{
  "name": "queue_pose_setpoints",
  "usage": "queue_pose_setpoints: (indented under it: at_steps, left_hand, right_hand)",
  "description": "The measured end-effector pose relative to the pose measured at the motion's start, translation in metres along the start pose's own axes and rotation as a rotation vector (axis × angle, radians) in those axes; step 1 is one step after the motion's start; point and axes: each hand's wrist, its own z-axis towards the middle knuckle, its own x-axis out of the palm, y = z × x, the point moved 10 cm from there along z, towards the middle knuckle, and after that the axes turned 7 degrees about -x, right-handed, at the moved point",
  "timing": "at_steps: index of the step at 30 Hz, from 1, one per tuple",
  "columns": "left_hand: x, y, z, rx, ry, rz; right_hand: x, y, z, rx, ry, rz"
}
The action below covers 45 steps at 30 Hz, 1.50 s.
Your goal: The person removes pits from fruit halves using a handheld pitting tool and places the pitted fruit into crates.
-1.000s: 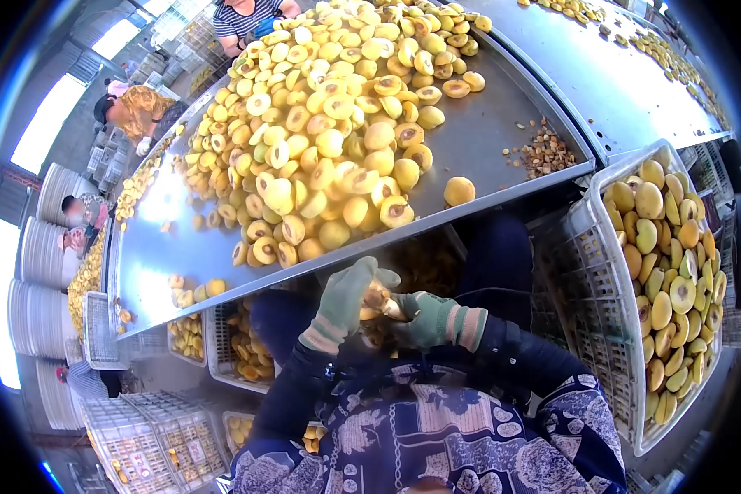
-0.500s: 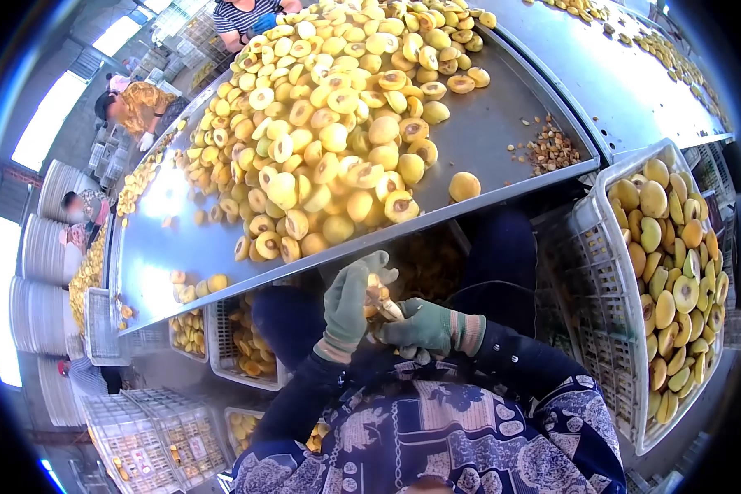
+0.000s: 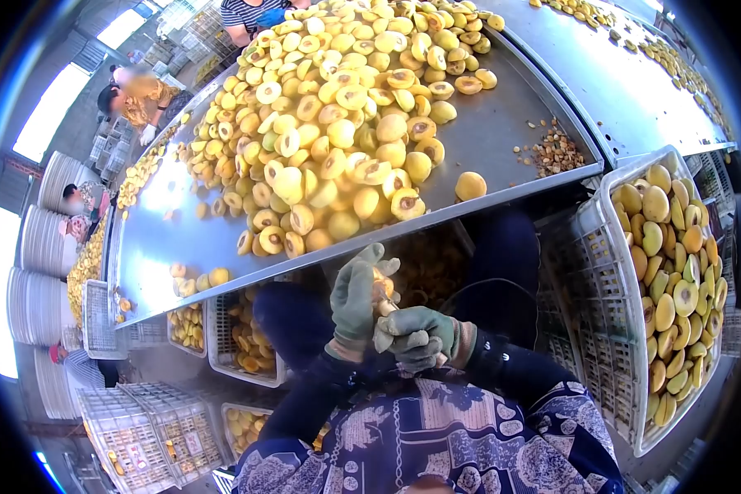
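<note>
Holding a piece of fruit over the lap, just in front of the counter, is the left hand, green-gloved and curled around it. The right hand, same sort of glove, is right up against it, fingers folded around what looks like a slim tool, with a pale end poking out below the fist. So yeah, hands together, both clamped on something. The fruit itself is yellow-orange up top, kinda shiny, paler and browner lower down, but it's small and partly covered by the gloves, so I can't tell if it's whole or cut. The pile on the counter is way easier to see: golden yellow, tons of halves, some showing a brownish hollow, others just smooth rounded skin. One loose piece sits near the edge, brown bits are heaped in the corner, and the crate on the right is loaded with more.
</note>
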Motion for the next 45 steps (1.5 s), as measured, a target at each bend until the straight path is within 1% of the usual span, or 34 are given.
queue_pose_setpoints:
  at_steps: [3, 4, 5, 6, 7, 8, 10, 13, 14, 15, 16, 17, 18, 19, 20, 22, 23, 24, 26, 27, 29, 30, 32, 33, 34, 35, 37, 38, 39, 41, 42, 43, 44, 45]
  left_hand:
    - [0.002, 0.003, 0.0, -0.013, -0.057, -0.068]
    - [0.002, 0.004, 0.0, -0.029, -0.055, -0.09]
    - [0.003, 0.005, 0.0, -0.044, -0.052, -0.113]
    - [0.0, 0.004, 0.002, -0.003, -0.059, -0.102]
    - [-0.01, -0.003, 0.003, 0.105, -0.141, -0.051]
    - [-0.021, -0.01, 0.003, 0.213, -0.224, 0.001]
    - [-0.05, -0.025, 0.002, 0.261, -0.302, 0.13]
    - [-0.12, -0.073, -0.003, 0.321, -0.429, 0.34]
    - [-0.139, -0.096, -0.009, 0.35, -0.498, 0.33]
    - [-0.159, -0.118, -0.016, 0.377, -0.568, 0.321]
    - [-0.191, -0.133, -0.02, 0.348, -0.72, 0.371]
    - [-0.228, -0.151, -0.021, 0.49, -0.729, 0.585]
    - [-0.268, -0.156, -0.01, 0.4, -0.721, 0.838]
    - [-0.289, -0.156, -0.001, 0.299, -0.702, 1.086]
    - [-0.276, -0.16, 0.005, 0.323, -0.665, 1.197]
    - [-0.236, -0.166, 0.027, 0.365, -0.586, 1.408]
    - [-0.238, -0.153, 0.052, 0.337, -0.51, 1.324]
    - [-0.238, -0.14, 0.079, 0.309, -0.436, 1.239]
    - [-0.194, -0.132, 0.107, 0.263, -0.499, 1.49]
    - [-0.185, -0.128, 0.117, 0.186, -0.479, 1.587]
    - [-0.175, -0.119, 0.13, 0.03, -0.429, 1.778]
    - [-0.194, -0.118, 0.134, 0.202, -0.507, 1.683]
    - [-0.252, -0.089, 0.144, 0.036, -0.398, 0.992]
    - [-0.265, -0.077, 0.145, -0.041, -0.339, 0.648]
    - [-0.24, -0.09, 0.123, -0.039, -0.381, 0.403]
    - [-0.22, -0.104, 0.107, 0.04, -0.391, 0.344]
    - [-0.189, -0.113, 0.083, 0.032, -0.35, 0.353]
    - [-0.174, -0.11, 0.076, 0.075, -0.31, 0.356]
    - [-0.162, -0.101, 0.064, 0.012, -0.341, 0.303]
    - [-0.128, -0.081, 0.052, 0.024, -0.241, 0.195]
    - [-0.108, -0.079, 0.046, 0.142, -0.171, 0.227]
    - [-0.086, -0.077, 0.039, 0.262, -0.1, 0.257]
    - [-0.05, -0.075, 0.024, 0.214, -0.022, 0.158]
    - [-0.04, -0.06, 0.019, 0.202, 0.007, 0.121]
  right_hand:
    - [0.002, -0.003, 0.005, -0.085, 0.144, 0.201]
    - [0.01, -0.004, 0.006, -0.062, 0.253, 0.339]
    - [0.012, -0.005, 0.006, -0.063, 0.265, 0.355]
    - [0.016, -0.004, 0.005, -0.063, 0.276, 0.369]
    - [0.021, -0.003, 0.006, -0.063, 0.289, 0.381]
    - [0.029, -0.001, 0.005, -0.09, 0.332, 0.326]
    - [0.045, 0.003, 0.0, -0.132, 0.414, 0.221]
    - [0.007, 0.013, 0.004, -0.188, 0.099, 0.047]
    - [-0.008, 0.021, 0.002, -0.208, -0.04, 0.02]
    - [-0.03, 0.019, 0.004, -0.14, -0.07, 0.08]
    - [-0.044, 0.023, 0.004, -0.142, -0.229, -0.026]
    - [-0.057, 0.027, 0.002, -0.147, -0.386, -0.132]
    - [-0.07, 0.028, 0.003, -0.121, -0.478, -0.236]
    - [-0.085, 0.03, 0.002, -0.099, -0.573, -0.341]
    - [-0.097, 0.034, 0.0, -0.081, -0.668, -0.451]
    - [-0.095, 0.038, -0.001, -0.116, -0.74, -0.566]
    - [-0.092, 0.038, -0.001, -0.133, -0.778, -0.624]
    - [-0.086, 0.044, 0.0, -0.246, -0.824, -0.633]
    - [-0.071, 0.047, -0.007, -0.125, -0.889, -0.726]
    - [-0.068, 0.048, -0.01, -0.066, -0.92, -0.771]
    - [-0.076, 0.052, -0.009, -0.142, -0.917, -0.822]
    - [-0.078, 0.054, -0.009, -0.182, -0.914, -0.844]
    - [-0.056, 0.05, 0.004, -0.182, -0.676, -0.599]
    - [-0.043, 0.05, 0.01, -0.179, -0.554, -0.476]
    - [-0.038, 0.045, 0.014, -0.167, -0.471, -0.202]
    - [-0.041, 0.05, 0.013, -0.172, -0.524, -0.348]
    - [-0.041, 0.055, 0.014, -0.18, -0.623, -0.644]
    - [-0.041, 0.054, 0.013, -0.157, -0.732, -0.785]
    - [-0.034, 0.053, 0.019, -0.208, -0.707, -0.79]
    - [-0.021, 0.053, 0.025, -0.318, -0.669, -0.8]
    - [-0.015, 0.056, 0.029, -0.433, -0.647, -0.756]
    - [-0.013, 0.058, 0.029, -0.471, -0.651, -0.776]
    - [-0.01, 0.06, 0.028, -0.51, -0.655, -0.795]
    - [-0.01, 0.063, 0.025, -0.548, -0.659, -0.812]
